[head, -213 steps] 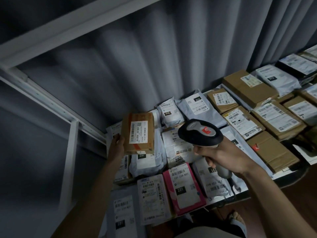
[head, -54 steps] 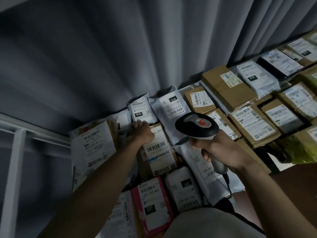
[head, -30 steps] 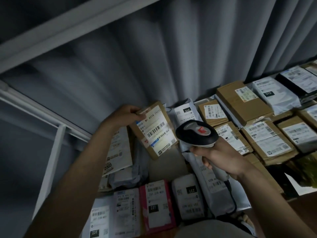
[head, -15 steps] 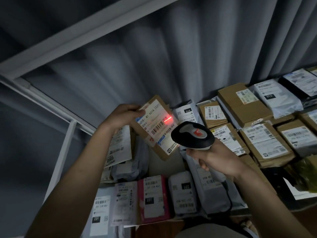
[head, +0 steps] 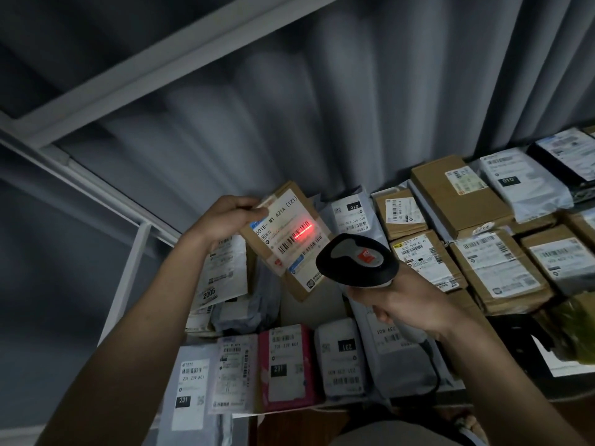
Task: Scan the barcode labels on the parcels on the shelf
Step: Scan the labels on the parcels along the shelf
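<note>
My left hand (head: 222, 220) grips the top corner of a brown cardboard parcel (head: 289, 243) and holds it tilted above the shelf. Its white label faces me, and a red scan line glows across the barcode (head: 302, 235). My right hand (head: 405, 304) grips the handle of a black and grey barcode scanner (head: 357, 260), whose head points at that label from just below and to the right. Several labelled parcels lie on the shelf underneath, among them a pink one (head: 285, 365) and a white bag (head: 341, 358).
Cardboard boxes (head: 450, 191) and grey mailer bags (head: 521, 181) fill the shelf to the right. A grey curtain (head: 322, 107) hangs behind. White shelf frame bars (head: 128, 278) run at the left and overhead. A yellow-green bag (head: 573, 329) sits at the right edge.
The lifted parcel has stayed in my left hand. The red scan line has moved down to the middle of the label's barcode, and the scanner has shifted slightly right.
</note>
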